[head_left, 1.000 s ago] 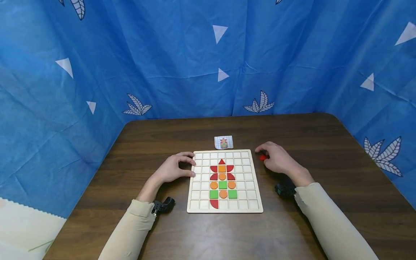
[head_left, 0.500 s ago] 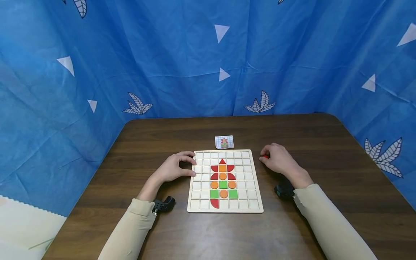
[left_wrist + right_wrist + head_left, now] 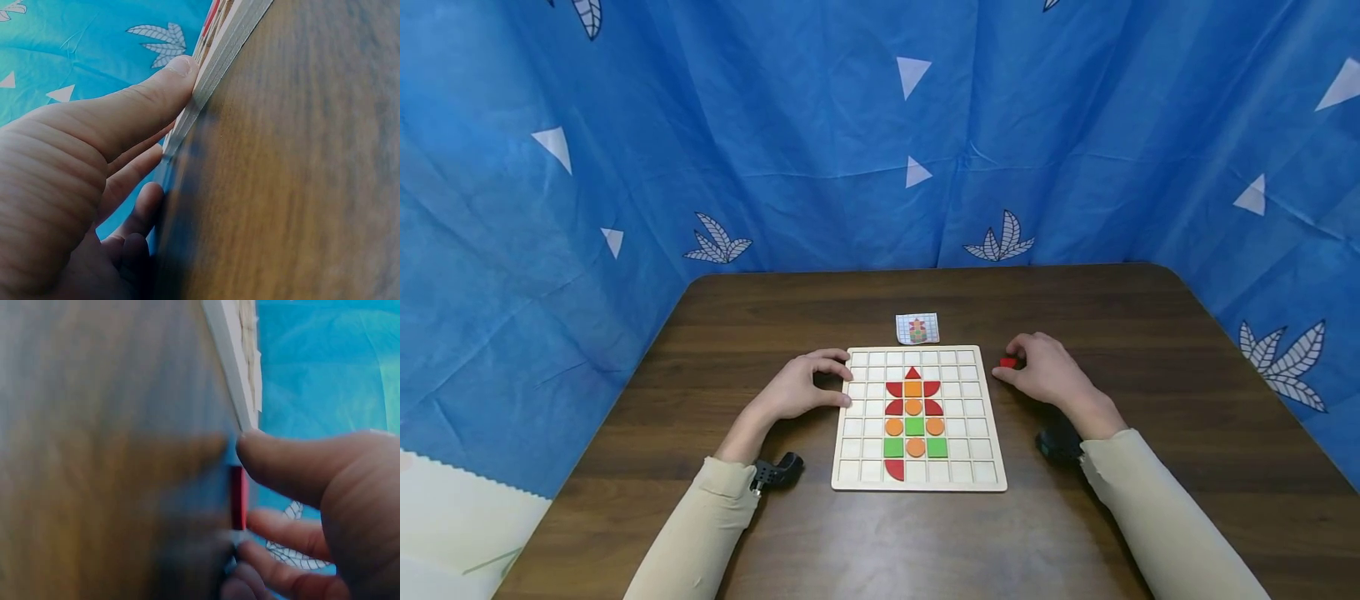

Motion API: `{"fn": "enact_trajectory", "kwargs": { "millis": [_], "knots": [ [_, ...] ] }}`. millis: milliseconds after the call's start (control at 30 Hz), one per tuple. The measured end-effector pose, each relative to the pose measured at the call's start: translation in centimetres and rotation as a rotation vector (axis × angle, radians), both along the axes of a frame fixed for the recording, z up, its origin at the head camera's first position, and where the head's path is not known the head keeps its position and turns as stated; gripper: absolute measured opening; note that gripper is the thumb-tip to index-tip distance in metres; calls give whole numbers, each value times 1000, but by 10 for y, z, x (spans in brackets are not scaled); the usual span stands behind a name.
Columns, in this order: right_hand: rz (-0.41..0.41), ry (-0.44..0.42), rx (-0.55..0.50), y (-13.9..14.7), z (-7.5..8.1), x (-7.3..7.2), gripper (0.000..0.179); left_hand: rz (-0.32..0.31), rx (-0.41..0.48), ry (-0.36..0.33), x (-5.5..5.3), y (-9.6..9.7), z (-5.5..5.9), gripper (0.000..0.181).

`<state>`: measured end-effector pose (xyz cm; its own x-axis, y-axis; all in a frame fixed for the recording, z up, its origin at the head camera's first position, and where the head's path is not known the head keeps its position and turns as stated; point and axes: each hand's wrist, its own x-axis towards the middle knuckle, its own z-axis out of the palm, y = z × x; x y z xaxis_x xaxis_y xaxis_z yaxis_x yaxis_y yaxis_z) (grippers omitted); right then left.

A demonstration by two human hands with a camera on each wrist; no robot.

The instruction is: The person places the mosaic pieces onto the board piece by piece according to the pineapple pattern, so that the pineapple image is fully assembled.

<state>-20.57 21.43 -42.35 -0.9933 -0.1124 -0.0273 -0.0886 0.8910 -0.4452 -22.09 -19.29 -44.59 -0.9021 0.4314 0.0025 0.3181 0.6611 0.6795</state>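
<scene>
A pale square-grid board [image 3: 970, 475] lies on the table, with red, orange and green flat pieces forming a figure down its middle. My left hand [image 3: 793, 389] touches the board's left edge with thumb and fingertips spread apart; in the left wrist view the thumb [image 3: 150, 94] rests against that edge. Just right of the board, my right hand [image 3: 1047, 369] is around a small red piece [image 3: 1008, 362] on the table. The right wrist view shows this red piece [image 3: 239, 497] between thumb and fingers, the thumb a little apart from it. Its full shape is hidden.
Behind the board lies a small paper card [image 3: 917, 328] printed with a similar coloured figure on a grid. The brown wooden table [image 3: 880, 550] ends at the back against a blue patterned curtain [image 3: 820, 150].
My right hand has drawn its thumb and fingers in toward the red piece, then parted them slightly, so the piece shows more. The left hand and board stay put.
</scene>
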Motion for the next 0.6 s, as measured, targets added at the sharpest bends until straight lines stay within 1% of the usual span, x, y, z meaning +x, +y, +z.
{"fn": "enact_trajectory", "kwargs": {
  "millis": [67,167,400,600],
  "knots": [
    [-33,-11,8,-1,-1,0,50,-4,-2,1,0,0,0,30],
    [-49,-25,11,-3,-1,-1,46,-3,-9,1,-1,0,0,30],
    [-37,-66,23,-4,3,-3,43,2,-13,11,-2,0,0,31],
    [-18,-92,52,-6,3,-2,43,-3,-14,4,0,0,0,31]
  ]
}}
